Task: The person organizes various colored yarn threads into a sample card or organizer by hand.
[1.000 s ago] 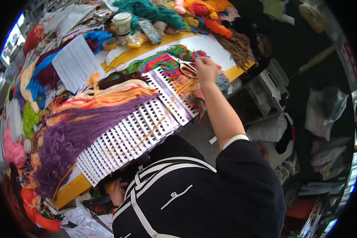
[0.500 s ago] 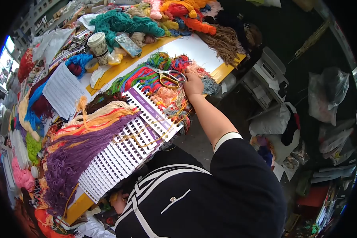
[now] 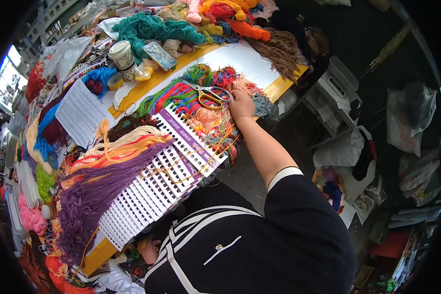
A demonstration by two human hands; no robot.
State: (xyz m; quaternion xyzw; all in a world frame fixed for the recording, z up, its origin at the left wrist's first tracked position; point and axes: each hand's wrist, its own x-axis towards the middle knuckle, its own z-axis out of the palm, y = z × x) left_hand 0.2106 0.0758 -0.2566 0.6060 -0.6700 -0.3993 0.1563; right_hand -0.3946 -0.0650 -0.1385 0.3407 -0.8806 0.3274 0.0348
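The right hand (image 3: 241,104) has dropped from its raised pinch. On the bench (image 3: 279,87), punched cards (image 3: 157,191) lie near tangled threads (image 3: 215,120). The hand rests there, just beside the scissors (image 3: 208,93), its grip buried and unreadable. The left hand (image 3: 149,245) is below the edge, its grip hidden.

The right arm (image 3: 265,147) is stretched forward and away from the body, nearly straight at the elbow and bare from the white-edged cuff of a dark sleeve (image 3: 306,210) to the wrist. The right hand (image 3: 241,104) lies back-up at its end with the fingers bent downward; whether they pinch anything cannot be told. The left hand (image 3: 150,247) is held low and close against the body, mostly hidden by the chest, with only part of it showing.
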